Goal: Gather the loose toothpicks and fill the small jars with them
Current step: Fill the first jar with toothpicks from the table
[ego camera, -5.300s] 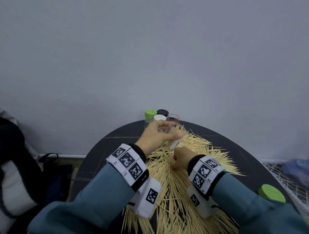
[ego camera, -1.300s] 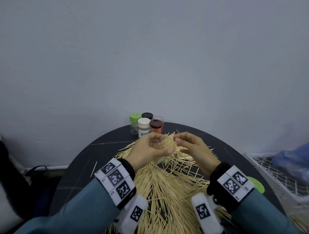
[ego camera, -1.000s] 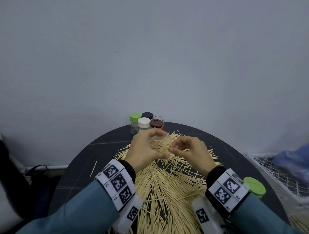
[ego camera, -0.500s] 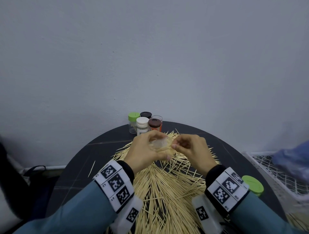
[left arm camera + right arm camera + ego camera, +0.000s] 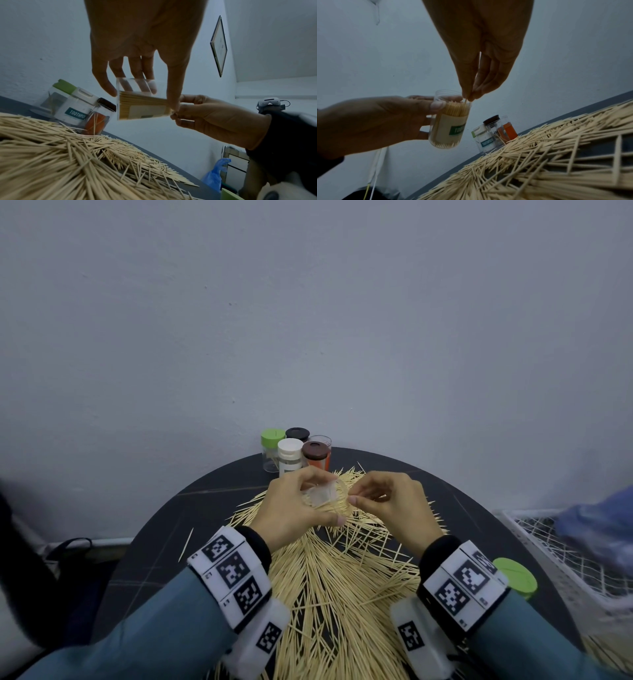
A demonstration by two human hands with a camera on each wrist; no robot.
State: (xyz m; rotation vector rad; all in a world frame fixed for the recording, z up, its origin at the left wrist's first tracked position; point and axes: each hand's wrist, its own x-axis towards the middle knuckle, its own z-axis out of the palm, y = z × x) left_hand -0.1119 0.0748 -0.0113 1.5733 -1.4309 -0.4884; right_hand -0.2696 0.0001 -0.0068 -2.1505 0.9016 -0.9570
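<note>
Since 0.5 s ago, little change: clear jar (image 5: 449,121) still held above the toothpick pile (image 5: 335,583), left hand (image 5: 294,515) wrapped round it. Jar nearly full (label reads TOOTHPICK). Right hand (image 5: 394,508) pinches toothpicks at its open mouth. Four other jars (image 5: 294,453) stand at the black table's (image 5: 144,559) far edge; green lid (image 5: 515,577) near right wrist

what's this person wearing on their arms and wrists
Both arms are in teal-blue sleeves with black cuffs. Each wrist carries a white band printed with black square fiducial markers, and a white wrist camera block with its own marker hangs beneath. The left hand and right hand are ungloved.
</note>
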